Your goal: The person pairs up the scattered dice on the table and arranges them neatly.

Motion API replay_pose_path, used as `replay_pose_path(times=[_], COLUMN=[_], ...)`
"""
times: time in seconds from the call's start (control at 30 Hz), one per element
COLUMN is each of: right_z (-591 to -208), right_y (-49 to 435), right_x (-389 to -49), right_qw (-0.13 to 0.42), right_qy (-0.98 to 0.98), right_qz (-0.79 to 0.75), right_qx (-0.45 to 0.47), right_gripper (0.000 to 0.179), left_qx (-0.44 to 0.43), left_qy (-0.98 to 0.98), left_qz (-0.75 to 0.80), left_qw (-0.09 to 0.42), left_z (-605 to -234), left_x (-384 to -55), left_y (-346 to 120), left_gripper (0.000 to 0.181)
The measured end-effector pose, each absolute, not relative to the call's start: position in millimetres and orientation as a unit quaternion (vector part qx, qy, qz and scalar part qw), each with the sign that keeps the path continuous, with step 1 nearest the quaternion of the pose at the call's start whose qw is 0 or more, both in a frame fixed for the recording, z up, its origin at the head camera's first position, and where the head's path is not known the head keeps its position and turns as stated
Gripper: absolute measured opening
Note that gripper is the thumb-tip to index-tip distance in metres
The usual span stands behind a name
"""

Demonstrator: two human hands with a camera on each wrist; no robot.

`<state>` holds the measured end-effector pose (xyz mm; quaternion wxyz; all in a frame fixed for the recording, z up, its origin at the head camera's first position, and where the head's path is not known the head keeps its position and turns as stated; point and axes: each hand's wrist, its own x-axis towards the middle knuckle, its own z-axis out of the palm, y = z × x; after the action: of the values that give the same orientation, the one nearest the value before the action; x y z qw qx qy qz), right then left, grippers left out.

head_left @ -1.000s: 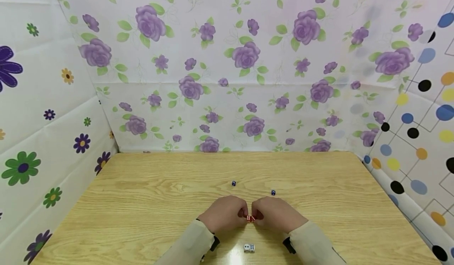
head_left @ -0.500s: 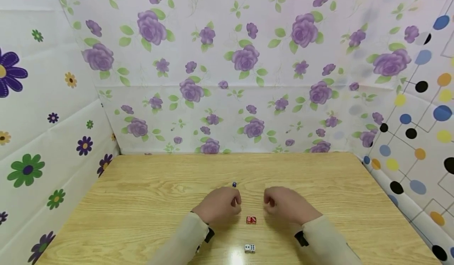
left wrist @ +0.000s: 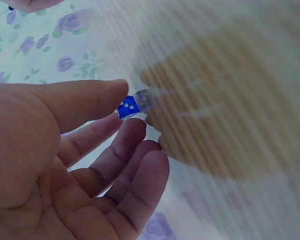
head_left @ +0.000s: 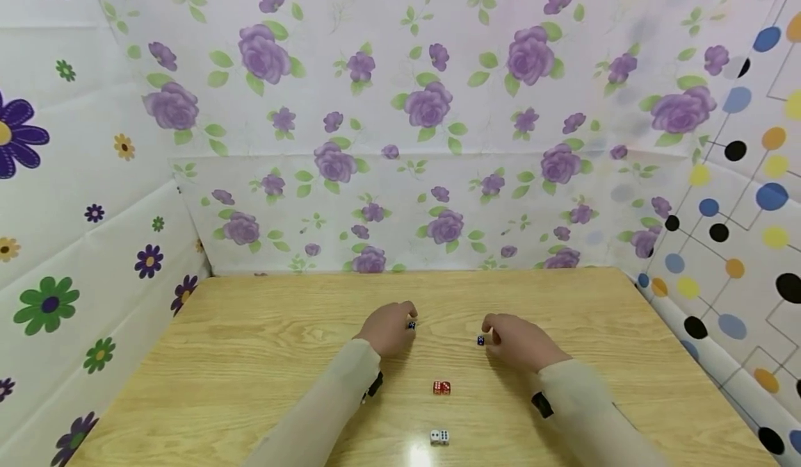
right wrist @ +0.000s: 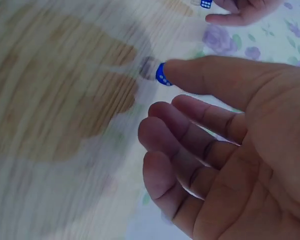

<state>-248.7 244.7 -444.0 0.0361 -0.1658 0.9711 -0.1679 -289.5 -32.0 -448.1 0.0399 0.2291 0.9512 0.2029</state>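
Note:
On the wooden table, my left hand (head_left: 386, 328) is at a dark blue die (head_left: 411, 326). In the left wrist view its thumb (left wrist: 95, 100) lies at the edge of that blue die (left wrist: 128, 106), with the fingers spread loosely below. A second blue die (head_left: 480, 340) is at the fingertips of my right hand (head_left: 521, 342). The right wrist view shows the thumb (right wrist: 200, 72) covering part of this blue die (right wrist: 163, 74), while the other fingers curve loosely apart from it. Neither die looks pinched.
Two red dice (head_left: 441, 388) sit side by side nearer the person, and two white dice (head_left: 439, 437) sit side by side closer still. A flowered cloth (head_left: 388, 140) hangs behind the table's far edge, with patterned cloths at both sides.
Both hands have left the pair of red dice and moved apart and forward to the blue dice. The red dice stay side by side on the table. The fingers have opened.

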Motion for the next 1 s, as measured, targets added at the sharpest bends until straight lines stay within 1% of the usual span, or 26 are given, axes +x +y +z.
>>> replay_pose_path(times=[0.1,0.13,0.2,0.33,0.43,0.53,0.77,1.0], right_z=[-446,-446,-446,-443,-442,-440,-438,-438], right_y=[238,236,233,230,225,220,214,212], right_x=[-251,-251,-251,-247,-244,-241,-239,-242], right_qw=[0.025,0.023,0.022,0.019,0.006,-0.004,0.004,-0.003], right_qy=[0.972,0.973,0.975,0.978,0.978,0.977,0.981,0.98], right_qz=[-0.156,-0.153,-0.146,-0.133,-0.114,-0.105,-0.11,-0.101], right_qx=[-0.173,-0.172,-0.169,-0.161,-0.173,-0.184,-0.157,-0.171], right_gripper=[0.014,0.01,0.005,0.014,0.017,0.018,0.019,0.019], left_qx=[0.237,0.239,0.243,0.245,0.244,0.238,0.238,0.23], left_qy=[0.951,0.951,0.951,0.951,0.952,0.953,0.953,0.952], left_qz=[0.197,0.193,0.192,0.188,0.185,0.188,0.186,0.199], left_qw=[0.024,0.02,0.014,0.016,0.017,0.017,0.025,0.041], left_z=[-449,-449,-448,-441,-438,-439,-442,-439], left_x=[-294,-295,-296,-294,-291,-290,-289,-284], left_y=[-30,-30,-28,-24,-22,-24,-25,-25], left_gripper=[0.008,0.006,0.01,0.013,0.015,0.015,0.016,0.015])
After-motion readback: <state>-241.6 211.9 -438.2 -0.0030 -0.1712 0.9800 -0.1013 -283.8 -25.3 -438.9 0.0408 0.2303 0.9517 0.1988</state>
